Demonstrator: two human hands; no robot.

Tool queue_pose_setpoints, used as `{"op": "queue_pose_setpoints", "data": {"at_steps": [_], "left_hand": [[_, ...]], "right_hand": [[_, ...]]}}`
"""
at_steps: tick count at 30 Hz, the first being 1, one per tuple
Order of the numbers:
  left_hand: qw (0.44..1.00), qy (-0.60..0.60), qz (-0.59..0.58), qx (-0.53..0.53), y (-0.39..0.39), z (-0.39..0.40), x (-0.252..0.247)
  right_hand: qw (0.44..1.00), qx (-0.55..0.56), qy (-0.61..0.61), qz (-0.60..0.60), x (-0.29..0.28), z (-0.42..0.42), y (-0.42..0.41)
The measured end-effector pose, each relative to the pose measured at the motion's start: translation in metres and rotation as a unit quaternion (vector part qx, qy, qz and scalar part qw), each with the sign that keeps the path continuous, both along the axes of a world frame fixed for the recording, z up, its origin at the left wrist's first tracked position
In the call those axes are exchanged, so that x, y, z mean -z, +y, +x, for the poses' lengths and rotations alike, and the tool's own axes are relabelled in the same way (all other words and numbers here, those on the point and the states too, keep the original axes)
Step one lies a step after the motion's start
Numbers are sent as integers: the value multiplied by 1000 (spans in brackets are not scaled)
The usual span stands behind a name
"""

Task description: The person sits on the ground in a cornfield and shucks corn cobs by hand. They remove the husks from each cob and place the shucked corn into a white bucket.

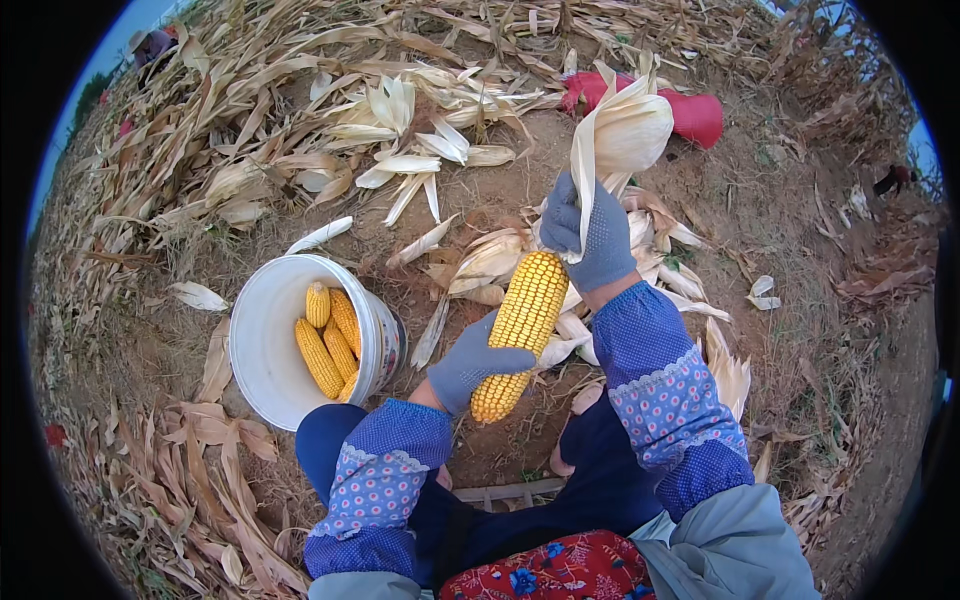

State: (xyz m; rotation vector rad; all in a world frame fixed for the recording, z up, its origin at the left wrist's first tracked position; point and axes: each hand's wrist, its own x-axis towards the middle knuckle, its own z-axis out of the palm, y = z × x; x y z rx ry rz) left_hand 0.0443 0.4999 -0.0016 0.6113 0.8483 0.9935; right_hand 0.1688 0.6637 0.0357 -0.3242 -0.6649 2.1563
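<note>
My left hand [476, 365], in a grey dotted work glove, is wrapped around a bare yellow corn cob [525, 307] held at a slant over my knees. Above the cob's upper end, my right hand [590, 229], gloved the same way, grips pale dry corn husk [626, 131] that stands up past the fingers. Whether the husk is still joined to the cob is hidden by the glove. To the left stands a white plastic bucket [259, 337], tilted towards me, with several husked cobs [319, 358] inside.
Loose husks [491, 262] lie on the soil beyond my hands. A red mesh sack [697, 118] lies at the top right. Dry corn stalks and leaves [247, 97] cover the ground at the upper left. Another person [152, 46] is bent over far off at the upper left.
</note>
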Motion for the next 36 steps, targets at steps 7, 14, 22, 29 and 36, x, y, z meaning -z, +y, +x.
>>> {"op": "queue_pose_setpoints", "data": {"at_steps": [7,14,22,29,36], "left_hand": [[912,396,107,-25,2,3,19],[982,-182,-19,39,-3,3,17],[990,-130,-51,11,1,3,3],[923,371,86,-46,11,26,14],[989,-117,-92,-10,5,15,38]], "right_hand": [[987,20,-143,-64,-13,-5,-20],[998,-43,22,31,-1,-4,-17],[966,131,-208,78,12,-12,-24],[911,188,-353,102,27,-22,-26],[991,-113,52,-46,4,-25,-36]]}}
